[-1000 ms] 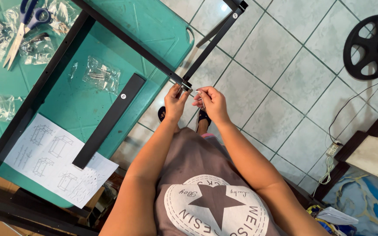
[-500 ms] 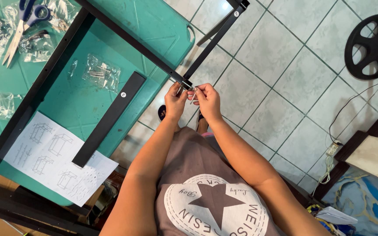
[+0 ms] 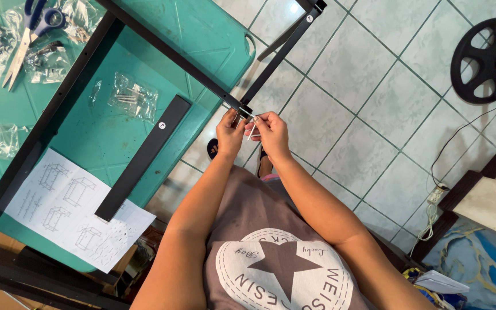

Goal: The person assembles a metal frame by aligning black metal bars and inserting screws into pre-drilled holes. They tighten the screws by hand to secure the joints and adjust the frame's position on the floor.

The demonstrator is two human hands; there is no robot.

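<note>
Floor (image 3: pixel 368 74): pale grey-green tiles laid diagonally, glare spot at top edge. Teal folding table (image 3: pixel 202 34) at left. Dark wood furniture (image 3: pixel 489 172) at right edge, white cable (image 3: pixel 431 212) trailing beside it.

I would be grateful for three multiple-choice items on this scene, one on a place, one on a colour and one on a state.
1. Where does the white printed instruction sheet lie?
A. on the teal plastic table
B. on the tiled floor
C. on the person's lap

2. What colour are the handles of the scissors?
A. red
B. blue
C. yellow

3. What are the left hand and right hand doing?
A. resting flat on the table
B. holding the scissors
C. meeting at the corner joint of the black metal frame

Answers: 1 A, the sheet lies on the table's near edge; 2 B, blue loops show; 3 C, both sets of fingertips are at the joint.
</note>
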